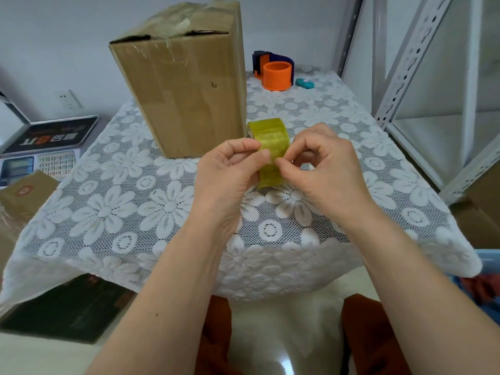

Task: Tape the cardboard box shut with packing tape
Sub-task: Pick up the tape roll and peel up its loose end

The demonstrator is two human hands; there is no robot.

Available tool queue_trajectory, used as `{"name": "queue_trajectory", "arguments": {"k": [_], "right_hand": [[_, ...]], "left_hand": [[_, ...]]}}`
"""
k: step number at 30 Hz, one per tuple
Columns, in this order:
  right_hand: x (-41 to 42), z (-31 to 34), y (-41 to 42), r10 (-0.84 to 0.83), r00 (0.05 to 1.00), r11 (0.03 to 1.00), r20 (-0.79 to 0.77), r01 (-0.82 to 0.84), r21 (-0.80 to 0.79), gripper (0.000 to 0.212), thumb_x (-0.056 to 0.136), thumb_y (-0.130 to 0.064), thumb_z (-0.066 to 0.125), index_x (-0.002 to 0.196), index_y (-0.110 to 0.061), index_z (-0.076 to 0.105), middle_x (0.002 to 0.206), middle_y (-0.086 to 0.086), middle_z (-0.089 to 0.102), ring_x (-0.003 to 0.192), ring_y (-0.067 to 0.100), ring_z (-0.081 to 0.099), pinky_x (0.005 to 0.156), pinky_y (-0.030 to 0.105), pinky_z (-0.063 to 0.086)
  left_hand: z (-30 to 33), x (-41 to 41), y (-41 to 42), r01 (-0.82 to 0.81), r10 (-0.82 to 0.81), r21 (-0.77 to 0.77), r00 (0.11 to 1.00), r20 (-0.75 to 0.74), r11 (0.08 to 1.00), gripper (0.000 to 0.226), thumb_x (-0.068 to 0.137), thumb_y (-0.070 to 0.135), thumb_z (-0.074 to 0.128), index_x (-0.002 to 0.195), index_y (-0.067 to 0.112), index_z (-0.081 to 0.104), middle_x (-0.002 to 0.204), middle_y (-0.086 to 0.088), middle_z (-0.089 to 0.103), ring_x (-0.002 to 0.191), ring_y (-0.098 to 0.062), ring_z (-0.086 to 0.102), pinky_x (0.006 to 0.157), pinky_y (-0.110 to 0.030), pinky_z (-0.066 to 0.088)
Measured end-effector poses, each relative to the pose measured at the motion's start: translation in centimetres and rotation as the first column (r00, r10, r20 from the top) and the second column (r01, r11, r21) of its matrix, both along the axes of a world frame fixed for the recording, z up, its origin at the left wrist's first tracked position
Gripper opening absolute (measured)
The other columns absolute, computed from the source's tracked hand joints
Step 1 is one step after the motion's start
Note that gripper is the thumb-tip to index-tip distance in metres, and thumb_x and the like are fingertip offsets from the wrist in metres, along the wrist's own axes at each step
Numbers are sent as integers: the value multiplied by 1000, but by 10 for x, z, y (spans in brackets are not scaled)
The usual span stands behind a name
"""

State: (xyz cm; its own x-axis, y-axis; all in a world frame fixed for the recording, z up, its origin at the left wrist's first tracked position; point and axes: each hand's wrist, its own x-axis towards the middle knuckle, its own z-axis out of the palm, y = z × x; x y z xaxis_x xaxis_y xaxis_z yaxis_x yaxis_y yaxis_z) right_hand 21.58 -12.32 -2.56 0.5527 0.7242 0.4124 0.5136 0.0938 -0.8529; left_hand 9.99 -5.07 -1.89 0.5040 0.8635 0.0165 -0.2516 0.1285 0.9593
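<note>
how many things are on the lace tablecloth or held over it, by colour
brown: 1, the cardboard box
yellow: 1, the tape roll, held in the grip of the left hand and right hand
orange and purple: 1, the tape dispenser
teal: 1, a small object
total: 4

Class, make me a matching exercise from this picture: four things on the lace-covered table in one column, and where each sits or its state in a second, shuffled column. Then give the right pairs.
Column one:
1. tall brown cardboard box
2. roll of yellowish clear packing tape
3. orange and purple plastic tape dispenser
4. small teal oval object

Column two:
A. held up between the left hand and right hand
B. lying at the far edge, just right of the dispenser
C. standing upright, top flaps not fully flat
D. at the far end, right of the box, untouched

Pairs: 1-C, 2-A, 3-D, 4-B
</note>
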Motion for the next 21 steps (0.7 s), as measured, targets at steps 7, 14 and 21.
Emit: {"name": "queue_trajectory", "arguments": {"k": [7,14,21], "right_hand": [[-5,-3,-1,15,1000,1000,13,-15,-10,11,75,-13,75,71,-13,65,91,6,58,75,13,60,75,30,53],[-7,-3,5,-78,991,996,-105,74,-45,15,80,-19,70,68,-15,62,87,9,62,68,7,54,65,22,47],[-3,1,4,-104,973,994,-207,98,-39,10,82,-17,70,73,-13,67,82,9,68,68,9,60,63,17,49]], "left_hand": [[2,5,5,-94,92,-109,996,-18,990,18,77,2,72,72,11,58,84,-22,65,79,-33,62,76,-47,55],[-1,5,5,-158,177,251,982,-58,955,15,80,3,68,78,16,61,84,-11,68,74,-23,63,69,-40,52],[-14,-8,15,-11,410,937,901,-142,349,17,73,9,71,89,12,73,113,-5,57,110,-23,52,94,-31,47]]}}
